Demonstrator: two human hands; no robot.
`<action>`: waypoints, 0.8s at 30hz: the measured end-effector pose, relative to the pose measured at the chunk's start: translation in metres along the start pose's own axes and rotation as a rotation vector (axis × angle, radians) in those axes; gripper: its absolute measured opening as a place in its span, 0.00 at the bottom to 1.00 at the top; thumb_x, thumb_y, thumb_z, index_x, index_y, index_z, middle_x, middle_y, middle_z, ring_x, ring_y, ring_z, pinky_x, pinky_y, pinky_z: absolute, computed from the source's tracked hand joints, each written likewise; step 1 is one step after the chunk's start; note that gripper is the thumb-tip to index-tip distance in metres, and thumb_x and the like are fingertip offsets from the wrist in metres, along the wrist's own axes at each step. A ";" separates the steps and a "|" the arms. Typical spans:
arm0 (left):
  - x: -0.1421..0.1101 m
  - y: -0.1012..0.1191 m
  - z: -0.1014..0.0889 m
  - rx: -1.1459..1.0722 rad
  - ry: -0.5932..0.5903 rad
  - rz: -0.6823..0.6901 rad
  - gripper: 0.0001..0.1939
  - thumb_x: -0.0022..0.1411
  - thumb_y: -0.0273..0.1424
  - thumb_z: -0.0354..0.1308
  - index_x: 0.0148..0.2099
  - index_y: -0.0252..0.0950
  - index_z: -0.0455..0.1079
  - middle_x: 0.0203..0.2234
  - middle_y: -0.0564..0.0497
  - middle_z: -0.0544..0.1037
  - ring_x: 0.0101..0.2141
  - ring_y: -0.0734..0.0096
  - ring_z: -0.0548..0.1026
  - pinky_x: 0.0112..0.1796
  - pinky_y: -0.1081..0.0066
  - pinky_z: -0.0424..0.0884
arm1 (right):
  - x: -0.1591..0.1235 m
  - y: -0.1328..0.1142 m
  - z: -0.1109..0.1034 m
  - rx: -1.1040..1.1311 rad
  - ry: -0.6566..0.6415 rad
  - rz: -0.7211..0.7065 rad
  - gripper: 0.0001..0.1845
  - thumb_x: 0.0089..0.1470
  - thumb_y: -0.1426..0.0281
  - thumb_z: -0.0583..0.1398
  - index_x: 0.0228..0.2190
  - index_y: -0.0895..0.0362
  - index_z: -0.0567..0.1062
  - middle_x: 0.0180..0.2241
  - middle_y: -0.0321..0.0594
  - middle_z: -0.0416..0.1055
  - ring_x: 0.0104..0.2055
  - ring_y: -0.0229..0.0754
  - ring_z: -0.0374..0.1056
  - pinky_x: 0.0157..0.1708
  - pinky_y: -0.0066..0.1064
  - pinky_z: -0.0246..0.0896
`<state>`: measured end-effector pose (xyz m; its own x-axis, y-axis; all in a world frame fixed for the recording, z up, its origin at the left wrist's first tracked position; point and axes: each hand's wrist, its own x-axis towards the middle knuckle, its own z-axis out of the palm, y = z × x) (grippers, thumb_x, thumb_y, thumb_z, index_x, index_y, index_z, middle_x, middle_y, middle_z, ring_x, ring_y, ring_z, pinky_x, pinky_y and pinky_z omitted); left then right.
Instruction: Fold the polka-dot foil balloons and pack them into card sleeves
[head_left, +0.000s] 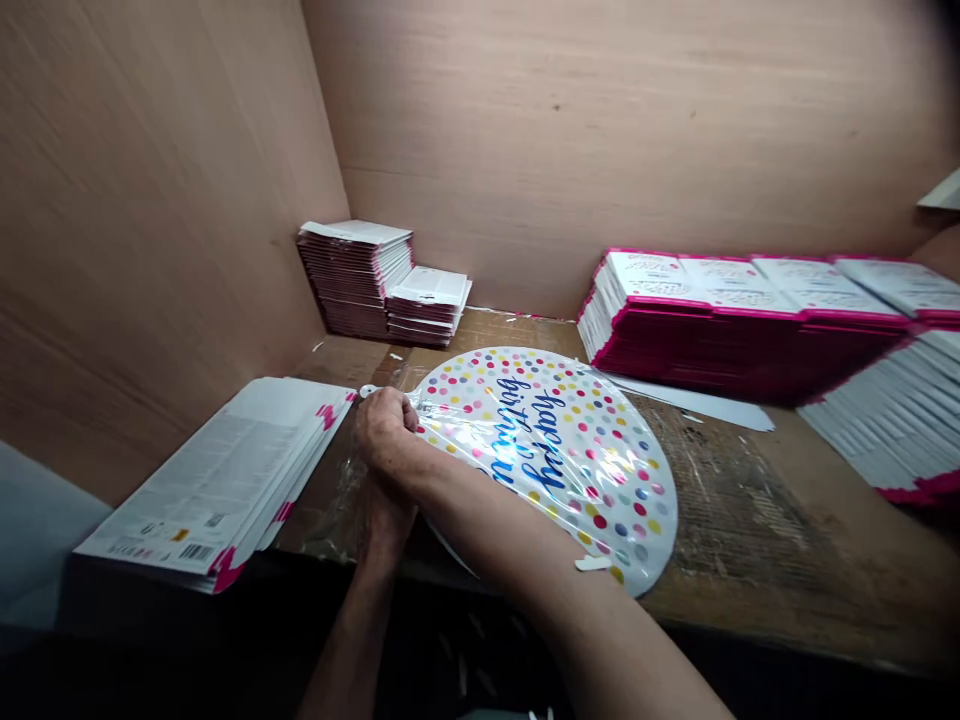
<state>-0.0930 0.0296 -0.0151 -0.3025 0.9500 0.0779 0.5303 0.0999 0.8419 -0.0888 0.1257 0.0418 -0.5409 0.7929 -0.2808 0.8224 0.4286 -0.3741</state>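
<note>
Birthday balloon [600, 450] is lying flat on the taped cardboard [735, 510], its round body spreading to the right of our hands and its neck pointing left. Our right hand [386, 430] is closing round the neck end, fingers curling inward and apparently pinching the gathered film, with the thumb pressing near them. We are judging that this grip is anchoring the narrow end while the cardboard is bearing the broad part. Our left hand [386, 515] is sitting just below, largely hidden by the right; we cannot tell how its fingers are set or whether they are gripping anything.

Materials: the balloon is showing a smooth, glossy skin with coloured dots and blue lettering; fine creases are catching the light, possibly from a clear outer film. Flat printed packs [217, 470] are leaning in a fanned pile at left. Folded packs [352, 280] are standing stacked in the corner, crisp-edged. Magenta-edged packs [690, 330] are lining up against the grained wooden panel [600, 130], which is presumably bracing them upright.
</note>
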 end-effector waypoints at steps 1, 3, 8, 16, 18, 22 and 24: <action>0.004 0.001 0.002 -0.013 -0.002 -0.005 0.17 0.53 0.41 0.55 0.41 0.37 0.73 0.41 0.40 0.80 0.42 0.51 0.78 0.40 0.61 0.74 | 0.004 0.001 -0.002 -0.036 0.035 0.025 0.10 0.52 0.84 0.55 0.32 0.79 0.75 0.36 0.70 0.76 0.34 0.65 0.75 0.22 0.52 0.70; 0.009 0.000 0.001 0.063 -0.034 -0.038 0.18 0.53 0.40 0.54 0.42 0.36 0.72 0.43 0.38 0.79 0.44 0.49 0.77 0.41 0.60 0.72 | 0.008 0.005 -0.002 -0.121 0.117 0.071 0.08 0.51 0.84 0.57 0.32 0.78 0.76 0.37 0.69 0.76 0.36 0.63 0.76 0.25 0.50 0.71; 0.012 -0.002 -0.028 0.376 -0.213 -0.134 0.13 0.55 0.41 0.52 0.29 0.38 0.71 0.27 0.40 0.80 0.35 0.48 0.79 0.29 0.66 0.65 | -0.002 0.023 0.002 -0.091 0.219 0.037 0.08 0.55 0.79 0.59 0.36 0.66 0.78 0.38 0.54 0.78 0.42 0.51 0.75 0.35 0.38 0.71; 0.020 0.010 -0.066 0.589 -0.054 -0.144 0.18 0.60 0.47 0.51 0.34 0.40 0.73 0.29 0.48 0.81 0.32 0.59 0.78 0.29 0.71 0.62 | -0.016 0.059 0.007 0.168 0.256 0.181 0.13 0.57 0.70 0.56 0.39 0.60 0.79 0.41 0.48 0.78 0.44 0.46 0.73 0.39 0.31 0.66; 0.036 0.013 -0.060 0.569 0.008 -0.051 0.18 0.63 0.40 0.47 0.41 0.39 0.75 0.35 0.47 0.82 0.36 0.62 0.78 0.32 0.72 0.64 | -0.016 0.064 0.010 0.250 0.244 0.180 0.10 0.54 0.69 0.59 0.35 0.58 0.80 0.36 0.44 0.79 0.40 0.44 0.74 0.35 0.28 0.64; 0.072 0.016 -0.040 0.616 -0.184 0.005 0.18 0.62 0.33 0.45 0.38 0.37 0.77 0.30 0.48 0.82 0.33 0.66 0.78 0.30 0.74 0.64 | -0.016 0.071 0.014 0.406 0.265 0.156 0.10 0.53 0.71 0.58 0.28 0.57 0.81 0.28 0.41 0.78 0.35 0.41 0.73 0.31 0.25 0.60; 0.081 0.015 -0.034 0.662 -0.201 0.004 0.20 0.62 0.32 0.43 0.37 0.37 0.78 0.28 0.48 0.81 0.32 0.65 0.78 0.30 0.73 0.64 | -0.016 0.073 0.016 0.484 0.273 0.152 0.09 0.50 0.74 0.59 0.25 0.58 0.80 0.25 0.40 0.77 0.33 0.40 0.72 0.30 0.25 0.59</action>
<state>-0.1366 0.0978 0.0219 -0.1807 0.9808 -0.0739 0.9224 0.1950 0.3334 -0.0233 0.1376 0.0054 -0.3049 0.9407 -0.1485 0.6778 0.1049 -0.7277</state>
